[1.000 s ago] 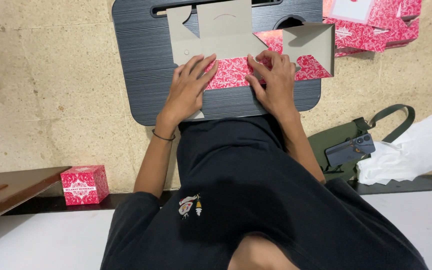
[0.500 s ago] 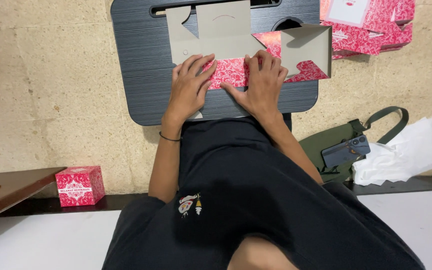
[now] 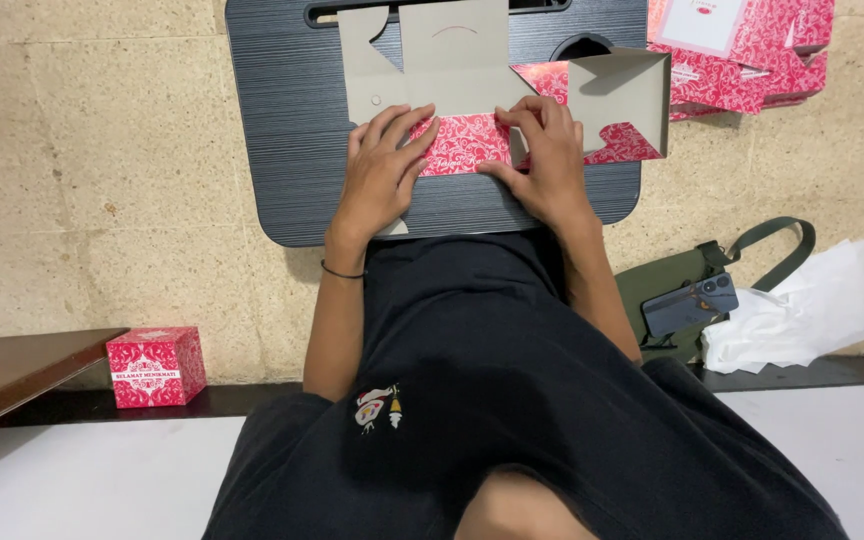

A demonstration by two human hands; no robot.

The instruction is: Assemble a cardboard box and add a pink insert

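A flat cardboard box blank (image 3: 472, 75), red-patterned outside and grey inside, lies on a dark lap tray (image 3: 287, 120). My left hand (image 3: 382, 170) presses on the blank's left part, fingers spread over the red panel (image 3: 467, 140). My right hand (image 3: 547, 160) presses on the fold just right of the middle, thumb pointing left. A grey side flap (image 3: 622, 95) stands up to the right of my right hand.
A stack of flat red box blanks (image 3: 752, 50) lies at the top right. A finished red box (image 3: 155, 365) stands on the floor at the left beside a brown board (image 3: 12, 375). A green bag (image 3: 687, 280) with a phone (image 3: 690, 303) and white paper (image 3: 802, 315) lie at right.
Both hands have slid slightly inward over the red panel, and the right hand has moved left along the fold. The blank has stayed on the tray.
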